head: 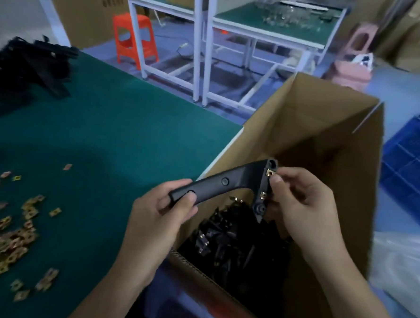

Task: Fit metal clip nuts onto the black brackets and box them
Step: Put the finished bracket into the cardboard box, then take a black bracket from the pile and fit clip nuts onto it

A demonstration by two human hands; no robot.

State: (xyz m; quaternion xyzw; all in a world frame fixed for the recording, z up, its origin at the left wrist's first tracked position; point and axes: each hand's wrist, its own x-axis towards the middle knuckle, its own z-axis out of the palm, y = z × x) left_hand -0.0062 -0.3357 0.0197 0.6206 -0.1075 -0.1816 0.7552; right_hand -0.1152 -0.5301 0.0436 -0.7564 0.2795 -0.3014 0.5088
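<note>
I hold one black bracket point(237, 182) over the open cardboard box point(328, 131). My left hand point(161, 210) grips its long arm at the lower left end. My right hand point(302, 201) pinches the bracket's short upright end, thumb pressing just below a brass clip nut point(268, 172). A second clip nut point(263, 195) sits lower on that same end. Inside the box lie several finished black brackets point(235, 244). Loose brass clip nuts point(5, 234) are scattered on the green table mat at the lower left.
A heap of bare black brackets point(30, 66) lies at the table's far left. The green table point(122, 129) ends beside the box. A blue crate point(412, 166) and white plastic bag point(403, 271) stand right of the box. An orange stool point(135, 38) and white workbenches point(236, 27) stand behind.
</note>
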